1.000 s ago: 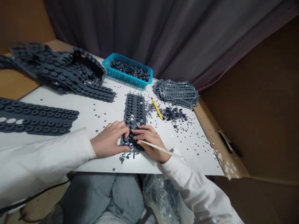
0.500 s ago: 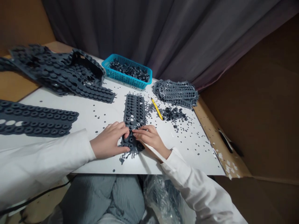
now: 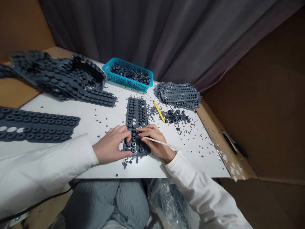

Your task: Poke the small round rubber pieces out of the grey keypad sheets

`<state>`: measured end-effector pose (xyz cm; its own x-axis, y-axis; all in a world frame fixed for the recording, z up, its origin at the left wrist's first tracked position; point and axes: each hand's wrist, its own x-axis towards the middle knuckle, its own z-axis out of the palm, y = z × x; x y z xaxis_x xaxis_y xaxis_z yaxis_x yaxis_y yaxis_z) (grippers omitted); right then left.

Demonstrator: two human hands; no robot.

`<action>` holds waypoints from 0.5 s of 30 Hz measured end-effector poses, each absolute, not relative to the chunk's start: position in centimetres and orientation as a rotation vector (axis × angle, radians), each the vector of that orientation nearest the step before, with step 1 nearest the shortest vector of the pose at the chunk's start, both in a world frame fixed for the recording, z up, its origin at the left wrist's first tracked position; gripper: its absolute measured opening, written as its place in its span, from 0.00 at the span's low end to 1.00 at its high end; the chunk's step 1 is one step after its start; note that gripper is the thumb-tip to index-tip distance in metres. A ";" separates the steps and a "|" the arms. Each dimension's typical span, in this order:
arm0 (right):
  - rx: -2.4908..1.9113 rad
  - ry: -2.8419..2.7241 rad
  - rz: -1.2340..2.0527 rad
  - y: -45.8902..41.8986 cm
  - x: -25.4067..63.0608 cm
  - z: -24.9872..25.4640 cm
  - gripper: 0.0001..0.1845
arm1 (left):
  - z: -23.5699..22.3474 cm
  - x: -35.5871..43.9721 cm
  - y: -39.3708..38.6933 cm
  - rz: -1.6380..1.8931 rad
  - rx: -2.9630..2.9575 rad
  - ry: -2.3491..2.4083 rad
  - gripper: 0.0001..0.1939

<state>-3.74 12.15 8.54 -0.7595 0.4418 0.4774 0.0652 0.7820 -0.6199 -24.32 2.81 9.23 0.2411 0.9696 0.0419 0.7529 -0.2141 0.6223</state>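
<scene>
A dark grey rubber keypad sheet [image 3: 136,122] lies lengthwise on the white board [image 3: 190,156], with rows of round buttons and some punched-out holes. My left hand [image 3: 111,144] presses on its lower left edge, fingers curled over the sheet. My right hand [image 3: 154,143] rests on its lower right side, with fingertips on the buttons. A thin white stick [image 3: 166,143] is held between the right fingers and runs off to the right. The sheet's lower end is partly hidden under both hands.
A blue plastic basket [image 3: 127,74] holds small grey rubber pieces. To the right are a yellow pencil [image 3: 158,112], a stack of punched sheets [image 3: 177,96] and a heap of loose bits [image 3: 176,116]. Large rubber sheets [image 3: 59,79] lie at left. Crumbs dot the board.
My right hand has slid slightly up the sheet, and the white stick now lies flatter, pointing more to the right. The view has tilted a little, while my left hand stays in place.
</scene>
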 end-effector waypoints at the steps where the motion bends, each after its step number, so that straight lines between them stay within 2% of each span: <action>1: -0.379 -2.333 0.823 12.0 -3.6 8.6 0.08 | 9.3 -24.4 2.8 0.612 2.037 1.559 0.16; 4: -0.401 -2.302 0.916 11.6 -3.4 8.7 0.08 | 9.6 -24.6 3.0 0.680 2.006 1.507 0.16; 8: -0.376 -2.311 0.975 11.3 -3.3 8.7 0.08 | 9.6 -24.8 3.6 0.787 1.994 1.506 0.07; 15: -0.404 -2.336 0.984 11.1 -3.5 8.6 0.08 | 9.3 -24.4 4.5 0.789 2.034 1.559 0.06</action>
